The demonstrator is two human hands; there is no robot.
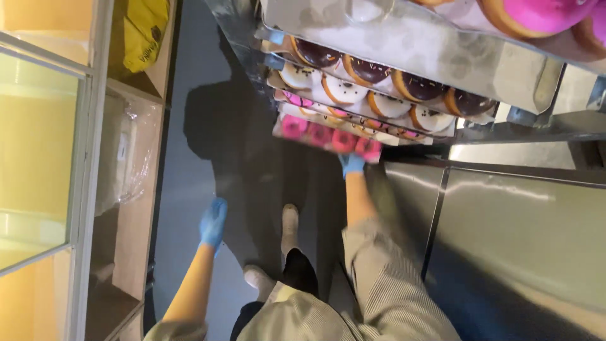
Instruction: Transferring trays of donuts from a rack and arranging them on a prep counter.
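Pink-iced doughnuts [543, 16] on the topmost metal tray [410, 44] loom closest to the lens, at the upper right. Below them the rack holds 2 more trays: chocolate-iced doughnuts [369, 69] above white-iced doughnuts [344, 91]. Lowest sits a tray of pink doughnuts [328, 136], its near edge touched by the blue-gloved right hand [352, 164]; whether the fingers clamp the edge I cannot tell. Hanging free over the grey floor [189, 183], the blue-gloved left hand [213, 222] holds nothing, fingers loosely extended. Wooden shelving [136, 208] stands at the left, with a yellow bag [144, 31] on it.
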